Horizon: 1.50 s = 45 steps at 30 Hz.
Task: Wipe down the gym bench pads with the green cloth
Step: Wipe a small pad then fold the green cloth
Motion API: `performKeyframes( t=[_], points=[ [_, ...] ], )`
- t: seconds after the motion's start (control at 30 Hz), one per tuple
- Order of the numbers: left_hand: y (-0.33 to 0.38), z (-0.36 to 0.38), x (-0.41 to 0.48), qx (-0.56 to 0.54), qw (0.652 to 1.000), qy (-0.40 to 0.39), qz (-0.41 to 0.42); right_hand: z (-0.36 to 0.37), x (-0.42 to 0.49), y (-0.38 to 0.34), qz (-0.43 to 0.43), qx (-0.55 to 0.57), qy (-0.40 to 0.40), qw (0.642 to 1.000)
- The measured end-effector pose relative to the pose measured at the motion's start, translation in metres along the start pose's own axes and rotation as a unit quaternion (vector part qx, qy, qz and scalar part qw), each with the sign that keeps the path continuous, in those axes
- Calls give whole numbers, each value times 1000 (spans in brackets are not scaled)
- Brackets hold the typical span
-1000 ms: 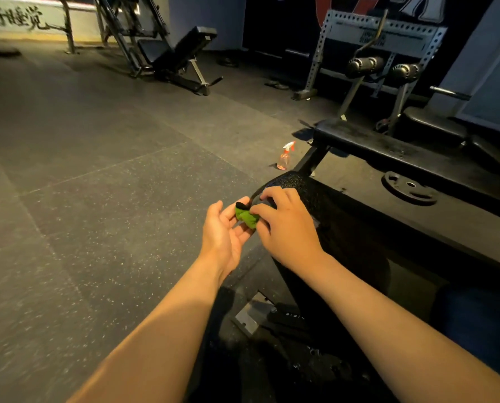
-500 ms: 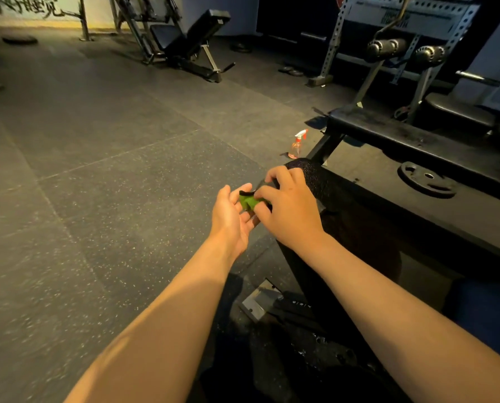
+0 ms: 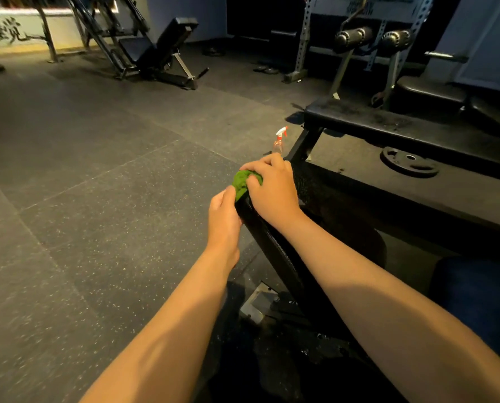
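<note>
A crumpled green cloth (image 3: 244, 181) is pressed onto the end of the black textured bench pad (image 3: 309, 184), gripped beneath the curled fingers of the right hand (image 3: 272, 193). The pad's side edge, just below the cloth, is clasped by the left hand (image 3: 224, 219), its fingers curled round it. A clear spray bottle (image 3: 278, 142) is seen on the speckled rubber floor (image 3: 112, 199) beyond.

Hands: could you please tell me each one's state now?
Left hand: curled beside the green cloth; hold cannot be told.
Right hand: grips the cloth.
</note>
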State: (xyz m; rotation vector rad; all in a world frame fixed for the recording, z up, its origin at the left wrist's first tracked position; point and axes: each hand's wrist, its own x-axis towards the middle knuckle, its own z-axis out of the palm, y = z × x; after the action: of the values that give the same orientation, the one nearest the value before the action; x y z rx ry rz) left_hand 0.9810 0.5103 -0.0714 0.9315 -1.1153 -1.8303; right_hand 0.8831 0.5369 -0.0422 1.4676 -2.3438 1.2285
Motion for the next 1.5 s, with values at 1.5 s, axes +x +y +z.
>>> performKeyframes(
  t=[1.5],
  points=[
    [-18, 28, -2, 290, 956, 43, 31, -55, -10, 89, 94, -31, -27, 995]
  ],
)
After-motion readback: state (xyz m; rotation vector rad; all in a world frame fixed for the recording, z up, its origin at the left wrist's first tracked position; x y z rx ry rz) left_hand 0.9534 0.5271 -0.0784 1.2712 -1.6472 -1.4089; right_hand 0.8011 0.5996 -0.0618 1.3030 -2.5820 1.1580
